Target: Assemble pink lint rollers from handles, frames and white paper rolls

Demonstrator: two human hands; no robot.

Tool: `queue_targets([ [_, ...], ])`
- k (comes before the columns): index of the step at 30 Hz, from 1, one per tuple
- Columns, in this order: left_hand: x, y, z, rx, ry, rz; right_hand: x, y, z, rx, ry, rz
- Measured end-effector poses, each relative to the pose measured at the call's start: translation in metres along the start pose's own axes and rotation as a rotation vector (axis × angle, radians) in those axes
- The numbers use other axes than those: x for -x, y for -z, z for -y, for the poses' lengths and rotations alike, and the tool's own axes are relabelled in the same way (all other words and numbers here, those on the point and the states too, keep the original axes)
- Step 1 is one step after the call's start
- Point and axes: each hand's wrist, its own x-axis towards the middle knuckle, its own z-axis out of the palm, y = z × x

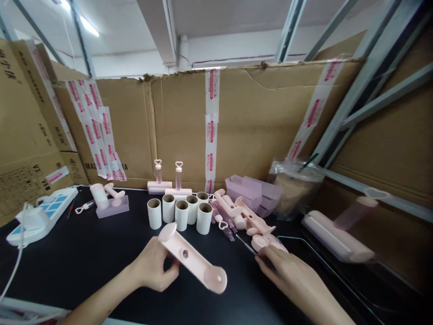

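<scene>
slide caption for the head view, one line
Left hand holds a pink part near six white tubes; right hand holds a thin rod.

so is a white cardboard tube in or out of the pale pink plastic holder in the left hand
Out: the holder in the left hand shows its channel bare, central hole exposed.

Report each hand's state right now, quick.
Left hand: closed, holding a pink holder.
Right hand: closed, holding a thin metal tool; its grip end is hidden by the fingers.
</scene>
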Motion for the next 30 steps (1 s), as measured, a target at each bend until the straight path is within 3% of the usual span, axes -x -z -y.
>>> queue_targets([
  [5,0.002,0.005,-0.005,0.142,-0.014,0.033,-0.005,0.034,0.036,-0.76,-0.12,-0.01],
  [8,0.0,0.004,-0.006,0.177,0.033,0.068,-0.014,0.053,0.057,-1.057,-0.138,0.049],
  [13,-0.003,-0.001,-0.003,0.248,0.058,0.075,-0.028,0.065,0.069,-1.428,0.078,0.256],
  [17,0.0,-0.005,0.0,0.262,0.046,0.056,-0.033,0.06,0.076,-1.503,0.004,0.195],
  [22,0.007,-0.011,0.002,0.351,0.075,0.04,-0.035,0.036,0.087,-1.538,-0.067,0.053],
  [26,0.006,-0.012,-0.004,0.402,0.12,0.091,-0.032,0.018,0.091,-1.524,-0.03,0.1],
  [30,0.004,-0.011,-0.009,0.446,0.125,0.123,-0.027,0.014,0.095,-1.505,-0.027,0.105],
])
